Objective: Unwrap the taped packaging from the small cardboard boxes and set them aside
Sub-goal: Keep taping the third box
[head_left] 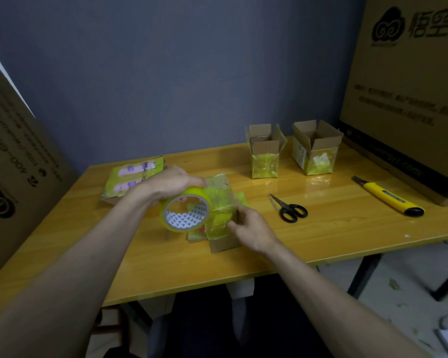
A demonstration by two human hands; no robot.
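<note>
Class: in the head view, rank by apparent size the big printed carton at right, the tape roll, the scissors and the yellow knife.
1. Printed carton
2. Tape roll
3. Yellow knife
4. Scissors
Roll sits nearer the camera, so its rank over the knife is unsure.

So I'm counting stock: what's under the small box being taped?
A flat yellow-taped packet sticks out from beneath the small cardboard box, lying on the table. How far it reaches under the box is hidden.
</note>
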